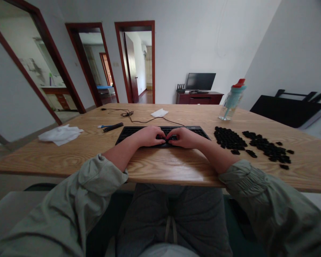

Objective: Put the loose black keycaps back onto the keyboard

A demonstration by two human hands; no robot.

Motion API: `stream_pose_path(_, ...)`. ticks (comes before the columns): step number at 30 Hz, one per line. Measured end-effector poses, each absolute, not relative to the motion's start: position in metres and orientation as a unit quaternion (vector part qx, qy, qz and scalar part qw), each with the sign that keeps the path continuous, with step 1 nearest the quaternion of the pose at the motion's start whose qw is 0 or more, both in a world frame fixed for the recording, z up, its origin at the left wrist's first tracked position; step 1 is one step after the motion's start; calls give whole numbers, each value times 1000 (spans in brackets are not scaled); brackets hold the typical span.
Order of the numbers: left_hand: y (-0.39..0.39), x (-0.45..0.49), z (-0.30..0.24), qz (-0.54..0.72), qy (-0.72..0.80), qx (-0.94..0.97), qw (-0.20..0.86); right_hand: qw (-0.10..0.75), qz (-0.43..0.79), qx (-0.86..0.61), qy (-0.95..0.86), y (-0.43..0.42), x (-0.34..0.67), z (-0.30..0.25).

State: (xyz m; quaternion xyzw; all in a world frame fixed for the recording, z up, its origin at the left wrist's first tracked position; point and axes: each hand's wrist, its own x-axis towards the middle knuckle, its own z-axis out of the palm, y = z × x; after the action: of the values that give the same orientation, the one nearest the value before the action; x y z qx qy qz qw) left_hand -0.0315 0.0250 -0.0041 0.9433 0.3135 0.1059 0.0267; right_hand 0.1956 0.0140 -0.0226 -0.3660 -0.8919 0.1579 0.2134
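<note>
Pinching together over flat black keyboard (195, 131), left hand (149, 136), right hand (185, 137), loose black keycaps (253, 143) beside.

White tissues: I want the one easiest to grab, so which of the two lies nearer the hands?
The small tissue, just beyond the keyboard; the crumpled larger tissue lies far out toward the table's left edge.

A wood-grained, faintly glossy table (69, 150) is seen, with a matt black plastic keyboard (128, 132), loose black keycaps (230, 139) and crumpled white cloth (60, 135).
</note>
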Motion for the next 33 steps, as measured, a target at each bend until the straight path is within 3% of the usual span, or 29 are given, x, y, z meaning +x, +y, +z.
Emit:
stream_pose_path(9, 29, -36, -3, 111, 325, 937, 64, 207, 80, -357, -907, 12, 192, -20)
stream_pose_path(33, 31, -35, -7, 146, 329, 928, 93, 209, 102, -387, -892, 9, 191, -20)
